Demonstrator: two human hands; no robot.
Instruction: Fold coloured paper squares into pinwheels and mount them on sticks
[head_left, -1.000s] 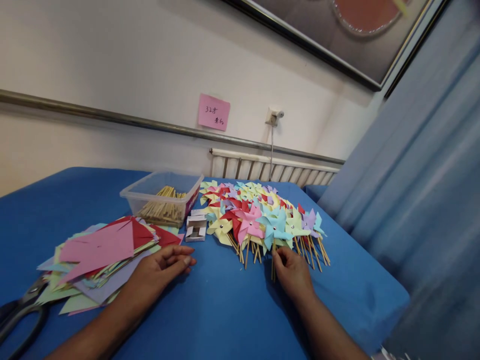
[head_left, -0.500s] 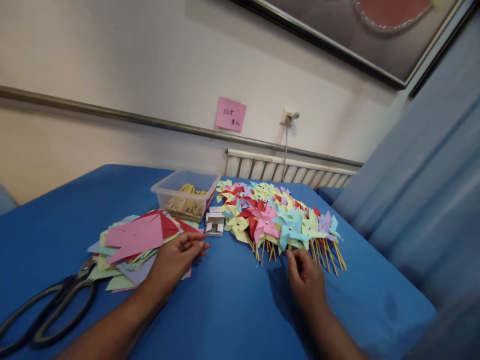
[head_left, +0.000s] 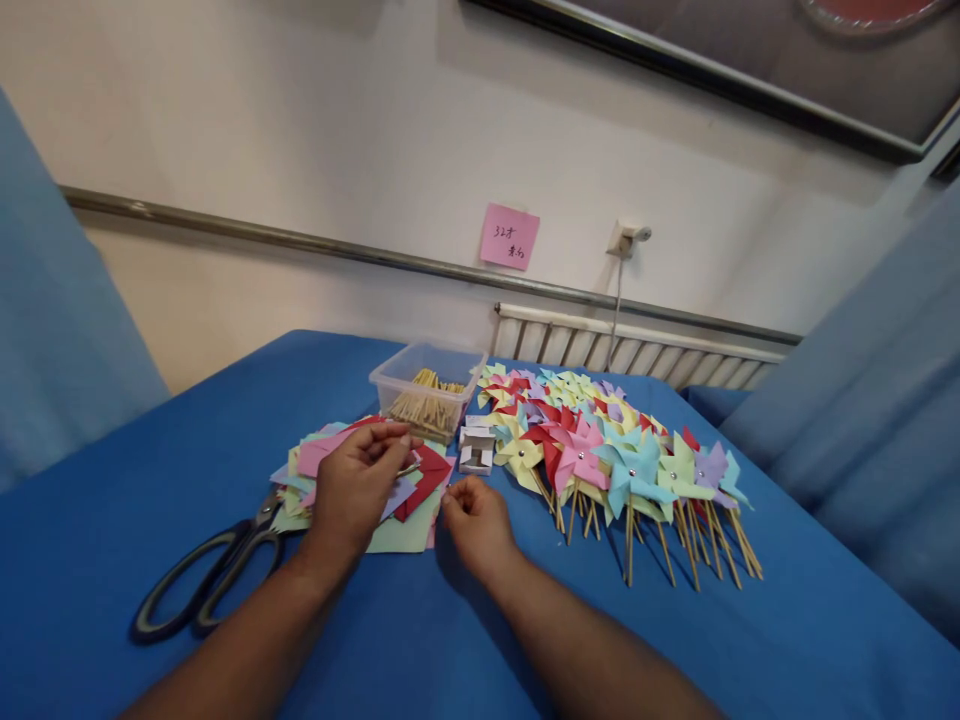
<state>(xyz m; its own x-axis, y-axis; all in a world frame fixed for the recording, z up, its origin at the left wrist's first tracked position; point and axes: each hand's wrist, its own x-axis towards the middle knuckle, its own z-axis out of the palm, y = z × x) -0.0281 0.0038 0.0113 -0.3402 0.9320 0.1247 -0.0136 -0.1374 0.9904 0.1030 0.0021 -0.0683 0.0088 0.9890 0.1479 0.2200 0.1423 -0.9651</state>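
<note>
Coloured paper sheets (head_left: 409,520), cut into squares and triangles and stacked loosely, lie on the blue cloth-covered table (head_left: 420,640), left of centre. The near and left parts of the stack are covered by the left hand (head_left: 358,482), which rests on top of it with the fingers curled narrowly; a thin pale object appears to be pinched at the fingertips (head_left: 401,452), but its nature cannot be determined. The right hand (head_left: 474,517) is placed just beside the right edge of the stack, fingers drawn together into a narrow pinch; whether anything is held there cannot be told, as the tips are small and partly turned away.

Black-handled scissors (head_left: 202,577) lie on the cloth to the left, with the blades hidden under the stack and the left wrist. A clear plastic tub of wooden sticks (head_left: 427,390) stands behind the stack; the sticks are seen only as a blurred bundle through the wall. A small white cardboard box (head_left: 477,449) sits between the tub and a spread pile of finished paper pinwheels on wooden sticks (head_left: 615,450), whose rear rows overlap and cannot be counted. A pink note on the wall (head_left: 509,237) carries handwriting too small to read. A framed picture (head_left: 750,70) is cut off by the upper edge.
</note>
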